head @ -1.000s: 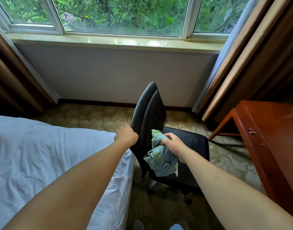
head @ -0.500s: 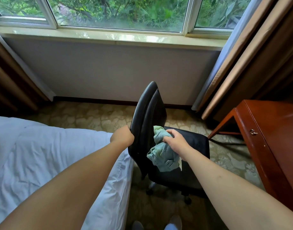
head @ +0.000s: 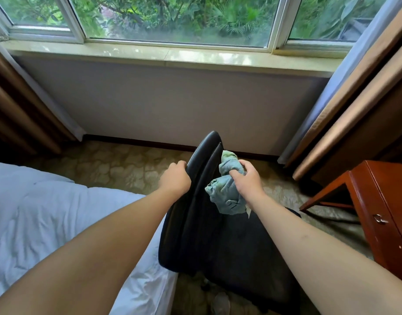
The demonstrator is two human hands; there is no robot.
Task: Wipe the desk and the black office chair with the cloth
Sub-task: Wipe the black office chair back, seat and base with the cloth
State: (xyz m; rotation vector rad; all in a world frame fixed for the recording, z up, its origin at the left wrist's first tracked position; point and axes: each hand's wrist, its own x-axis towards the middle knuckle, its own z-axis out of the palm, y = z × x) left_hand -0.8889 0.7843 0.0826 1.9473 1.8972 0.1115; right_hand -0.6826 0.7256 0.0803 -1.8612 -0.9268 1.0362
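A patterned carpet (head: pixel 118 164) runs under a wide window (head: pixel 177 19), and the black office chair (head: pixel 218 223) stands on it, the landmark here. The right hand (head: pixel 246 179) is curled round a bunched green cloth (head: pixel 225 192), its grip pinching the fabric against the front face of the chair's backrest, near the top edge. The left hand (head: pixel 176 177) reaches in from the other side, its grip wrapped over the backrest's rear edge, fingers folded out of sight behind it. Both forearms stretch forward and meet at the backrest.

Compared with half a second ago, the right hand and cloth sit higher on the backrest, closer to its top, and the head has leaned in over the chair, which fills more of the view.

One chair, one cloth, two hands. To the chair's right stands one red-brown wooden desk (head: pixel 386 201), apart from the seat; to the chair's left lies one bed (head: pixel 47 212) with a white cover, its edge just beside the seat.
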